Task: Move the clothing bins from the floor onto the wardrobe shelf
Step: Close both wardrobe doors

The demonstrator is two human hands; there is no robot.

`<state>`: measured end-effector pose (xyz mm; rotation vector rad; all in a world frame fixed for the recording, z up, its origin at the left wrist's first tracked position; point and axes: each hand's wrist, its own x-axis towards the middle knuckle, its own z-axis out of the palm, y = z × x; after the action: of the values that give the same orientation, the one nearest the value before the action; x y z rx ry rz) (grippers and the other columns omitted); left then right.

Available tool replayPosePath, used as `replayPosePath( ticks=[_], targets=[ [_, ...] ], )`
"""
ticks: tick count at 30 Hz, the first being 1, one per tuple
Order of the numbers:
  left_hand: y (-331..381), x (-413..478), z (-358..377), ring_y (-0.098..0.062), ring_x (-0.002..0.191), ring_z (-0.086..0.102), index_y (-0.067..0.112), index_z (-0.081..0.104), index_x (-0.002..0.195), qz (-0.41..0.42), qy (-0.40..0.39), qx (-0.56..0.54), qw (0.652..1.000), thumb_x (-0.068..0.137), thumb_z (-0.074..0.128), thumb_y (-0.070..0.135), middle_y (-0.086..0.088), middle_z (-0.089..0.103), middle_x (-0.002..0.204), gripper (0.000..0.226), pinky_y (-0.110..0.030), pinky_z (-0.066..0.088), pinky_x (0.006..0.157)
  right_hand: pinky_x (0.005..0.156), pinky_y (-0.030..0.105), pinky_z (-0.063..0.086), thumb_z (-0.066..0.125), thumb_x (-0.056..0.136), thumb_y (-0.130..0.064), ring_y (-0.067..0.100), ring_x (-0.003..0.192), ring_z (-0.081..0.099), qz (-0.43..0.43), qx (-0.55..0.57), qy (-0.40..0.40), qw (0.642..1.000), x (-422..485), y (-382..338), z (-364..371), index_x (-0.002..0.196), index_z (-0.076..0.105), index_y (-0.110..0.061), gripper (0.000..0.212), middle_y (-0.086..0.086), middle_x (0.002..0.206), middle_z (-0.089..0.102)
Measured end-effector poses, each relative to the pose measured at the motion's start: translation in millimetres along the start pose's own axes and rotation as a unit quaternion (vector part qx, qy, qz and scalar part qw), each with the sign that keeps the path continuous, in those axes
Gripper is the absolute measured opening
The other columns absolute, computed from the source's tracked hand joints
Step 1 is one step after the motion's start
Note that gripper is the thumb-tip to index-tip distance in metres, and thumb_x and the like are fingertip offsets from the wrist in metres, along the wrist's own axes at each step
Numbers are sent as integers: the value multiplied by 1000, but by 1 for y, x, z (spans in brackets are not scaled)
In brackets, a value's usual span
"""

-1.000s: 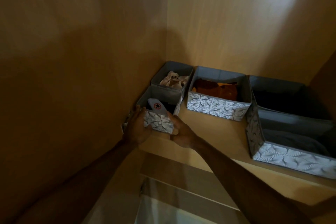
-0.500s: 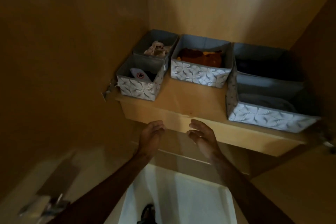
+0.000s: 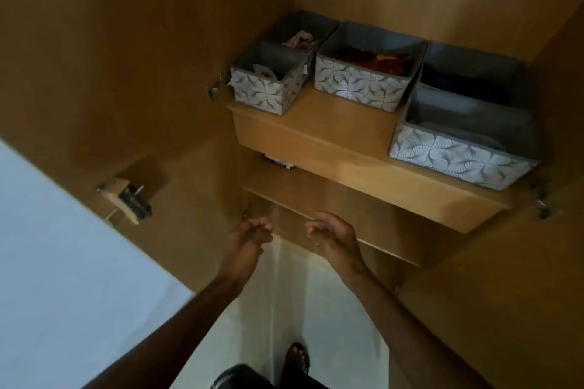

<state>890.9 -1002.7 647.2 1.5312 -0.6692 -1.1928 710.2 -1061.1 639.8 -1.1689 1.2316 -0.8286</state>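
Change: both hands, left hand point(image 3: 249, 238) and right hand point(image 3: 331, 237), are now hanging empty and loosely curled below the shelf, having let go of the small grey leaf-print fabric bin point(image 3: 264, 85) a second ago.
Meaning: that bin is sitting at the shelf's left front, likely placed.
Surface: the light wooden wardrobe shelf point(image 3: 331, 133) is carrying further grey bins.
Room: pale floor point(image 3: 331, 325) is showing beneath; no bins visible there.

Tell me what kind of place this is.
Likely a bedroom wardrobe, seen from inside: wooden walls, a shelf holding fabric bins of folded clothes, and a door hinge on the open door.
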Motion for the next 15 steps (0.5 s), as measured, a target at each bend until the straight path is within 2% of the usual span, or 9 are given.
replayPosePath(
  ticks=[2,5,7,11,15],
  targets=[
    [-5,-24,-15,-20,97,68,17,67,111,16,12,18,1000,91,62,18,-4,72,106,20,-36,49,83,89,35,53,70,77,-21,18,99,68,-18,-5,-16,1000,-23,2,6,107,69,-24,30,5,102,73],
    [-11,-57,-30,-19,95,67,13,67,111,38,31,22,999,92,62,16,-5,72,106,20,-31,50,81,89,34,53,69,84,-14,16,98,69,-33,-17,-25,999,-58,5,10,112,68,-16,29,6,103,73],
    [-16,-84,-36,-18,92,66,13,68,109,51,36,28,998,92,63,15,-4,72,104,18,-27,50,80,86,30,53,67,87,-10,15,96,69,-38,-24,-23,999,-88,6,10,113,68,-12,27,8,104,73],
    [-25,-141,-38,-14,91,67,14,68,111,64,13,33,997,91,64,16,-3,72,104,20,-27,49,81,70,13,49,66,88,-12,13,92,68,-53,-46,-7,998,-157,5,3,113,68,-10,25,8,104,73],
    [-31,-193,-19,-12,88,67,10,67,113,76,-3,27,997,92,63,13,-3,71,104,22,-26,49,77,70,13,50,66,88,-14,15,94,69,-73,-59,15,996,-221,3,-24,111,69,-12,24,6,103,73]
  ],
)
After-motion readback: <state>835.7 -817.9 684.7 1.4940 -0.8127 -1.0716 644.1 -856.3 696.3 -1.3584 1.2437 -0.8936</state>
